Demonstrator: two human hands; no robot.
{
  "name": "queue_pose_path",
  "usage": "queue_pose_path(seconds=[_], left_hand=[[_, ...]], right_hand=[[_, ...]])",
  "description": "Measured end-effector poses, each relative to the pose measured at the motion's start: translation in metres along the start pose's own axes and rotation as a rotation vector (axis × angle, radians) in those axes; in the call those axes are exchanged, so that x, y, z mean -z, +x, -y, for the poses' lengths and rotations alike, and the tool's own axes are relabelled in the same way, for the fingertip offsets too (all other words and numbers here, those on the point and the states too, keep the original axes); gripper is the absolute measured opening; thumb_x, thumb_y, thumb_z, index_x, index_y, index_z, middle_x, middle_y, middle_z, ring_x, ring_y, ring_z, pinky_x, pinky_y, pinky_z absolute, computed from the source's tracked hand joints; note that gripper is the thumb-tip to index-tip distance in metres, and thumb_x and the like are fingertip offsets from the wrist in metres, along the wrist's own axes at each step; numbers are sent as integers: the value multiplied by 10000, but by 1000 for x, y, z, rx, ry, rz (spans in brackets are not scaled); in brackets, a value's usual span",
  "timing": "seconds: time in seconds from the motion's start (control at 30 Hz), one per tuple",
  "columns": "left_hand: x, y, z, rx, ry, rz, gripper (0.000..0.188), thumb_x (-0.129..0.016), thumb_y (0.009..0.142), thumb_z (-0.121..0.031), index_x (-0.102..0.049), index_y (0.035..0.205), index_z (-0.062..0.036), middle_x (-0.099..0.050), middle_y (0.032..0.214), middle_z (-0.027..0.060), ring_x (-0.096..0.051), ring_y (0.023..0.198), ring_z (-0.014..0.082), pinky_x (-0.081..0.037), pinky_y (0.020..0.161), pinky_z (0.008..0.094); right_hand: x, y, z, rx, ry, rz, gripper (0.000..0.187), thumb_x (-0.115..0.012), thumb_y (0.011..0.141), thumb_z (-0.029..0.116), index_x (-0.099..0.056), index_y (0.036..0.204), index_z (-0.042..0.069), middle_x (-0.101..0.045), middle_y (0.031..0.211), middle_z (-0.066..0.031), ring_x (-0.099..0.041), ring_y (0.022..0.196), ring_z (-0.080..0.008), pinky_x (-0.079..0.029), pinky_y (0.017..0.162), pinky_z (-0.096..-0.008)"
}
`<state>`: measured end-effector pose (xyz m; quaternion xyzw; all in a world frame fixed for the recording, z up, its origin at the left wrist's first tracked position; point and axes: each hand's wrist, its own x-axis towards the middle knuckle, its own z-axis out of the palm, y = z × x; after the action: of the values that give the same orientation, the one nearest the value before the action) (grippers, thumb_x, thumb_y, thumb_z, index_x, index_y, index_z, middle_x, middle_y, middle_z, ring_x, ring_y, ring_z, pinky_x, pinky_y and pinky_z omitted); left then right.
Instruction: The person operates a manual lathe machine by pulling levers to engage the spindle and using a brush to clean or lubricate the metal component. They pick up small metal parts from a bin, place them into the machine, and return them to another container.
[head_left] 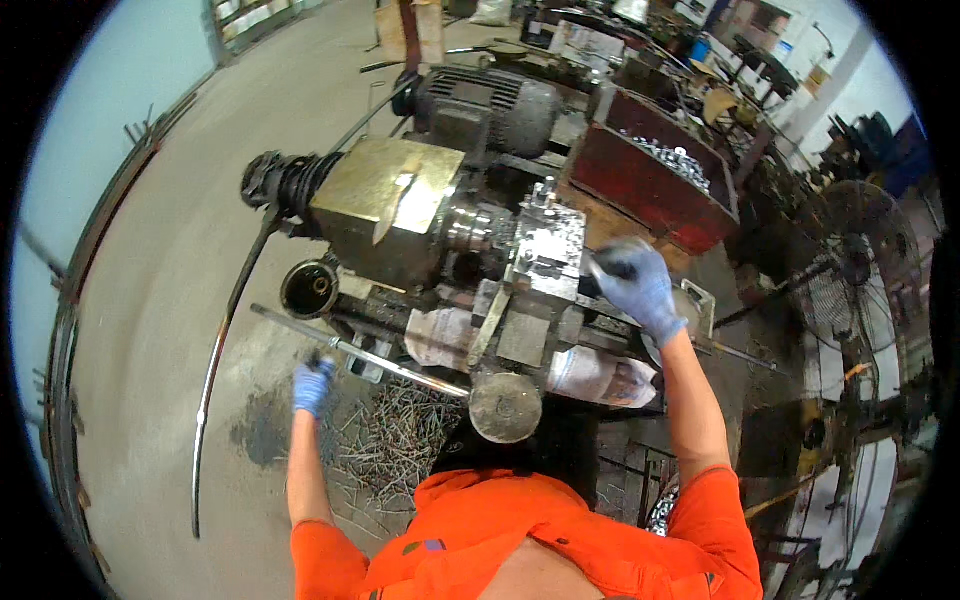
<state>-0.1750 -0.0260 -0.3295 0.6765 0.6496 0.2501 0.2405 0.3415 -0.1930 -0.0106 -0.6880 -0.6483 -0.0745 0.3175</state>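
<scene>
My left hand (313,386), in a blue glove with dark fingertips, is over the floor at the left, below the long metal lever (365,355) and apart from it. Its fingers look bunched together; anything in them is too small to make out. At the right side of the machine's metal slide block (548,250), my right hand (642,287) bends its gloved fingers inward. What they grip is hidden. Left of the block sits a round metal chuck (470,228), beside a brass-coloured housing (385,195). The lever ends at a round metal knob (506,408) close to my body.
Behind the machine's motor (485,105), a red bin (650,180) with small metal parts stands to the right. A second long bar (215,370) slants down at the left. Thin metal rods (400,440) lie heaped on the floor. A fan (850,250) stands at the right.
</scene>
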Motion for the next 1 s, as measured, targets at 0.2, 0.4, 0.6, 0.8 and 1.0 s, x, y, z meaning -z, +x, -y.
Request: queue_pose_path(seconds=[0.2, 0.4, 0.6, 0.8, 1.0], left_hand=[[-42, 8, -81, -389, 800, 474, 347, -517, 806, -411, -664, 947, -130, -662, 923, 150, -634, 898, 276, -499, 748, 370], [-38, 47, -37, -316, 795, 389, 319, -501, 817, -391, -677, 917, -145, -669, 916, 105, -628, 891, 294, -489, 758, 388], [42, 40, -63, -48, 675, 274, 329, -601, 751, -348, -665, 1015, -163, -657, 955, 131, -627, 889, 313, -494, 795, 406], [113, 35, -109, 69, -99, 5, 285, -577, 868, -230, -640, 1011, 8, -669, 805, 126, -611, 654, 177, -494, 620, 302], [101, 32, -166, -228, -106, -118, 316, -579, 863, -299, -652, 1002, -24, -669, 889, 164, -654, 783, 248, -491, 705, 341]], right_hand=[[74, -118, -70, -357, -167, 40, 232, -720, 715, 236, -683, 763, 12, -665, 764, -139, -634, 731, -284, -488, 693, -351], [107, -182, -163, -600, -333, -17, 253, -756, 698, 230, -676, 720, -9, -664, 701, -143, -648, 639, -212, -493, 635, -298], [142, -235, -268, -702, -683, 238, 440, -715, 688, 320, -650, 1010, 28, -637, 1019, -190, -620, 946, -295, -486, 826, -355], [155, -268, -316, -941, -836, 448, 496, -692, 661, 408, -638, 1044, 97, -620, 1069, -166, -569, 1022, -334, -442, 892, -412], [140, -310, -306, -977, -811, 336, 474, -683, 669, 396, -613, 999, 62, -610, 1042, -177, -548, 1014, -357, -420, 888, -427]])
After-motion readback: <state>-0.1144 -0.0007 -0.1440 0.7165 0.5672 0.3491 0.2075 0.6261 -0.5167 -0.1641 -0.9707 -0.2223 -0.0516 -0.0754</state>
